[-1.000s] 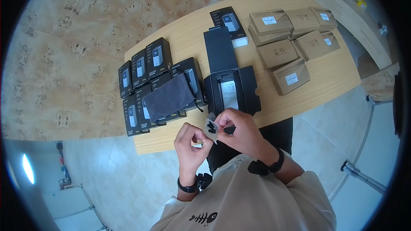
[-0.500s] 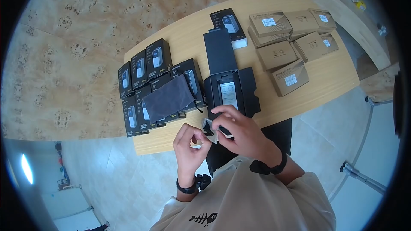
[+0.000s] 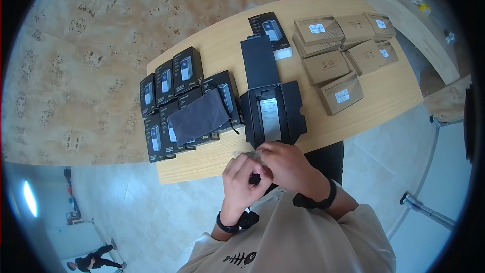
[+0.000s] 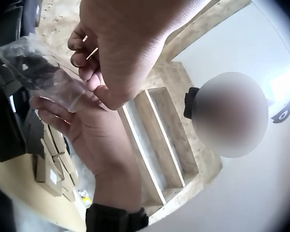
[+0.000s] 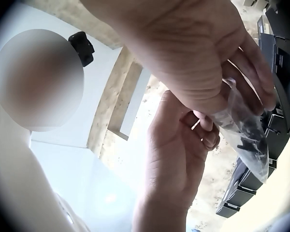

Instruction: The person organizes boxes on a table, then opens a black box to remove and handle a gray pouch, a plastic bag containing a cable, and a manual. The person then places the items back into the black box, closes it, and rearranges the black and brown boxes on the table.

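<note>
A small clear plastic bag [image 5: 251, 150] with small black parts inside is held between both hands, low over the table's near edge. My left hand [image 3: 242, 179] pinches one end of it between thumb and fingertips. Close against it, my right hand [image 3: 289, 167] grips the same end, its fingers partly behind the plastic [image 4: 63, 89]. In the head view the hands cover most of the bag. Just beyond them stands an open black box [image 3: 293, 106], flaps spread, with a white-labelled item [image 3: 270, 116] inside.
Black printed boxes [image 3: 187, 68] stand in rows at the left, a grey drawstring pouch [image 3: 199, 119] lying over some. Another black box [image 3: 270, 28] lies behind the open one. Brown cartons [image 3: 328, 65] are stacked at the right. A person [image 3: 96, 260] is in the background.
My hands have come together around the bag's end, the left moving right toward the other. The right fingers have closed back onto the bag. A person has appeared at the lower left.
</note>
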Tool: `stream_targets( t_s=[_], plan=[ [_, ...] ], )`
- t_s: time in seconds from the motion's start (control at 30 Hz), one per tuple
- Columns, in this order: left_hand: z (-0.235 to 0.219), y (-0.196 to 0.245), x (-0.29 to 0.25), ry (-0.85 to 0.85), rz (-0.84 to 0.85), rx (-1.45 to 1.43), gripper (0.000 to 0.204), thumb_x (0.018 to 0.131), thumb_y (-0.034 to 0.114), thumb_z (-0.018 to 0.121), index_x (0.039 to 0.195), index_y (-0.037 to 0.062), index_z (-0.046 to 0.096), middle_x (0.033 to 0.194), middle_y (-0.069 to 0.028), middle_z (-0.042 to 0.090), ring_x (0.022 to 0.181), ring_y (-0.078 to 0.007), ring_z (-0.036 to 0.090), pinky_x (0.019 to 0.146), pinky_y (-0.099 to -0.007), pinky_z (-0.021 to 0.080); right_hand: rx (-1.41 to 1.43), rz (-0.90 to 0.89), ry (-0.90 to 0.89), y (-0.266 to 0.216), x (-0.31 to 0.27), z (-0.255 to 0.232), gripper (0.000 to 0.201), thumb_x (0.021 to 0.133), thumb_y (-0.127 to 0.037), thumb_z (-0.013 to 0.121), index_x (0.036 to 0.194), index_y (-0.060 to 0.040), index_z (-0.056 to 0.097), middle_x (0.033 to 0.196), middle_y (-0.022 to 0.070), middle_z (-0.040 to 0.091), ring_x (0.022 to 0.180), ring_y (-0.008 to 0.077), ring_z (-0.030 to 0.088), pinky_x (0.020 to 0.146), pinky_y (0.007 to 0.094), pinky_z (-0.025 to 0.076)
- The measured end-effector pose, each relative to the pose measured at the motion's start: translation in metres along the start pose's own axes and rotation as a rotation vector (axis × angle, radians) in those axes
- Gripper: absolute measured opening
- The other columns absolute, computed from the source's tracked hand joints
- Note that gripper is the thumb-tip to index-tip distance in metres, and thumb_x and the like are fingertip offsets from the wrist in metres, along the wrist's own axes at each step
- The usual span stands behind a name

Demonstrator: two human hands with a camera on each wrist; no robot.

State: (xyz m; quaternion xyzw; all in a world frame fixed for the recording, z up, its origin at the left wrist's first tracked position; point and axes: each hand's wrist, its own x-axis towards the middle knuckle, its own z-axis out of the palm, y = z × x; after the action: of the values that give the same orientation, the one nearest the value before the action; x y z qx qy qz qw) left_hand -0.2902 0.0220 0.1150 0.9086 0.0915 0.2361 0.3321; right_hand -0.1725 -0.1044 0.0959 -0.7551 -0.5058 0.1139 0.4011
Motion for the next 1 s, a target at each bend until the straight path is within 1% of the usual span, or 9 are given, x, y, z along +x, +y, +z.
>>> stream_targets(
  t_s=[0.17, 0.23, 0.27, 0.4, 0.43, 0.5, 0.6, 0.7, 1.0],
  plan=[
    [-0.005, -0.005, -0.003, -0.05, 0.004, -0.028, 0.014, 0.074, 0.0, 0.073, 0.083, 0.0033, 0.062, 0.081, -0.0065, 0.062, 0.07, -0.0193, 0.06, 0.064, -0.031, 0.049, 0.136, 0.057, -0.029, 0.003, -0.001, -0.006, 0.013, 0.083, -0.01, 0.076, 0.087, -0.0019, 0.066, 0.089, 0.014, 0.066, 0.085, 0.0342, 0.071, 0.075, 0.0423, 0.058],
    [-0.009, -0.007, 0.002, 0.05, -0.06, -0.148, 0.021, 0.078, 0.004, 0.076, 0.095, 0.0049, 0.064, 0.093, -0.0122, 0.063, 0.083, -0.029, 0.062, 0.074, -0.0372, 0.052, 0.219, 0.087, -0.009, 0.004, -0.002, -0.013, 0.013, 0.084, -0.01, 0.076, 0.088, -0.0018, 0.067, 0.089, 0.0144, 0.066, 0.084, 0.0354, 0.07, 0.075, 0.0427, 0.058],
    [-0.013, -0.016, 0.0, 0.044, -0.043, -0.105, 0.034, 0.083, 0.01, 0.076, 0.115, 0.0033, 0.065, 0.107, -0.0155, 0.064, 0.099, -0.0319, 0.063, 0.089, -0.0383, 0.051, 0.305, 0.069, -0.035, 0.008, -0.003, -0.019, 0.015, 0.085, -0.011, 0.079, 0.093, -0.0027, 0.07, 0.091, 0.0139, 0.068, 0.084, 0.0345, 0.07, 0.074, 0.0417, 0.057],
    [-0.011, -0.038, 0.007, 0.04, -0.111, -0.271, 0.054, 0.09, 0.029, 0.077, 0.135, 0.0012, 0.063, 0.121, -0.015, 0.066, 0.116, -0.0306, 0.062, 0.105, -0.04, 0.046, 0.469, 0.017, -0.082, 0.014, -0.004, -0.036, 0.02, 0.088, -0.013, 0.082, 0.102, -0.0025, 0.073, 0.095, 0.014, 0.072, 0.083, 0.0341, 0.07, 0.074, 0.0397, 0.055],
    [-0.012, -0.046, 0.002, 0.037, -0.109, -0.273, 0.054, 0.09, 0.029, 0.077, 0.135, 0.0012, 0.063, 0.121, -0.015, 0.066, 0.116, -0.0306, 0.062, 0.105, -0.04, 0.046, 0.467, 0.019, -0.079, 0.013, -0.003, -0.042, 0.02, 0.088, -0.013, 0.082, 0.102, -0.0025, 0.073, 0.095, 0.014, 0.072, 0.083, 0.0341, 0.07, 0.074, 0.0397, 0.055],
    [-0.015, -0.057, -0.008, -0.206, -0.296, -0.727, 0.047, 0.094, 0.025, 0.079, 0.131, -0.0007, 0.064, 0.121, -0.0112, 0.069, 0.112, -0.0212, 0.065, 0.101, -0.0368, 0.049, 0.531, 0.041, -0.079, 0.011, -0.002, -0.05, 0.015, 0.09, -0.006, 0.075, 0.103, 0.0001, 0.072, 0.097, 0.0151, 0.072, 0.085, 0.035, 0.07, 0.074, 0.0404, 0.055],
    [-0.012, -0.061, -0.018, -0.206, -0.39, -0.982, 0.037, 0.097, 0.014, 0.079, 0.128, -0.0019, 0.066, 0.117, -0.007, 0.072, 0.106, -0.0131, 0.066, 0.095, -0.0313, 0.052, 0.542, 0.064, -0.052, 0.018, -0.002, -0.048, 0.019, 0.09, -0.005, 0.076, 0.107, -0.0003, 0.072, 0.103, 0.0145, 0.073, 0.087, 0.0321, 0.072, 0.078, 0.0372, 0.057],
    [-0.006, -0.053, -0.014, -0.113, -0.405, -0.974, 0.03, 0.096, 0.001, 0.077, 0.124, -0.003, 0.066, 0.109, -0.0047, 0.074, 0.098, -0.0102, 0.067, 0.089, -0.0272, 0.054, 0.61, 0.055, -0.015, 0.032, -0.004, -0.041, 0.023, 0.09, -0.006, 0.078, 0.111, 0.0004, 0.071, 0.109, 0.0141, 0.073, 0.092, 0.0284, 0.074, 0.083, 0.0349, 0.059],
    [-0.006, -0.058, -0.01, 0.014, -0.423, -0.894, 0.019, 0.098, 0.0, 0.075, 0.116, -0.0001, 0.067, 0.104, -0.0051, 0.075, 0.091, -0.0101, 0.069, 0.086, -0.0286, 0.056, 0.926, 0.259, 0.083, 0.04, -0.003, -0.052, 0.017, 0.106, -0.012, 0.065, 0.112, 0.003, 0.063, 0.111, 0.009, 0.068, 0.106, 0.0173, 0.071, 0.09, 0.033, 0.061]
  ],
)
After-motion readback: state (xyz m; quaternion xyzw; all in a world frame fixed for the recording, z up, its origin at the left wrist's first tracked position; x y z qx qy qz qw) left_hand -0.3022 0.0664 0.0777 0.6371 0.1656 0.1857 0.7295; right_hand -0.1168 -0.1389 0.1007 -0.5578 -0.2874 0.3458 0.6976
